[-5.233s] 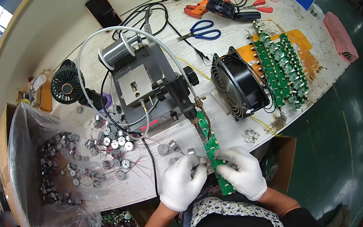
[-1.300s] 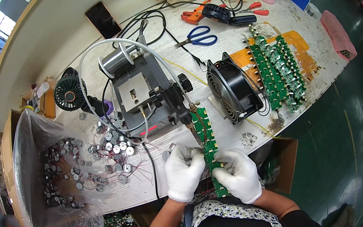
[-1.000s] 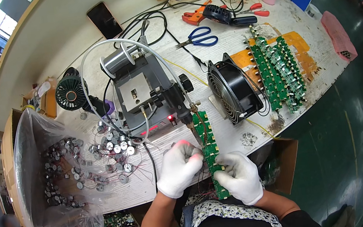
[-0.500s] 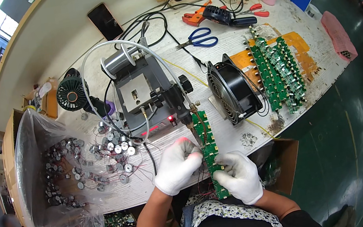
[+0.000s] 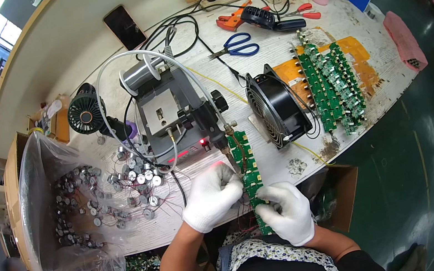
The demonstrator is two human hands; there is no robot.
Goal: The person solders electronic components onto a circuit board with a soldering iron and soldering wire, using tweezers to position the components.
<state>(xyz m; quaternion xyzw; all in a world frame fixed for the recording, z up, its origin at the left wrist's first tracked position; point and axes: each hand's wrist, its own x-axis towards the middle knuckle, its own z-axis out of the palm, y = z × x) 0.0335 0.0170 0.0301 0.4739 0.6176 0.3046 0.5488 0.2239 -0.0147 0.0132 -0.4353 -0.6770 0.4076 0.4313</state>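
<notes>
A long green circuit board strip [image 5: 240, 143] lies upright in the view, running from beneath the soldering machine's nozzle toward my lap. My left hand [image 5: 211, 199], in a white glove, has thumb and fingers pinched at the strip's left edge, just below the soldering tip [image 5: 233, 158]. Whatever is in that pinch is too small to make out. On the other side my gloved right hand [image 5: 287, 213] grips the strip's lower right edge between thumb and curled fingers. Thin red wires hang near the strip's lower end. Behind my left hand stands the soldering machine [image 5: 162, 110] with its solder spool [image 5: 140, 76].
A black fan [image 5: 277, 107] stands right of the strip, with finished-looking board strips [image 5: 328, 88] beyond it. Small round motors [image 5: 136, 175] with wires lie left, beside a plastic-lined box [image 5: 41, 201]. Blue scissors [image 5: 240, 46], cables and a phone [image 5: 124, 27] are at the back.
</notes>
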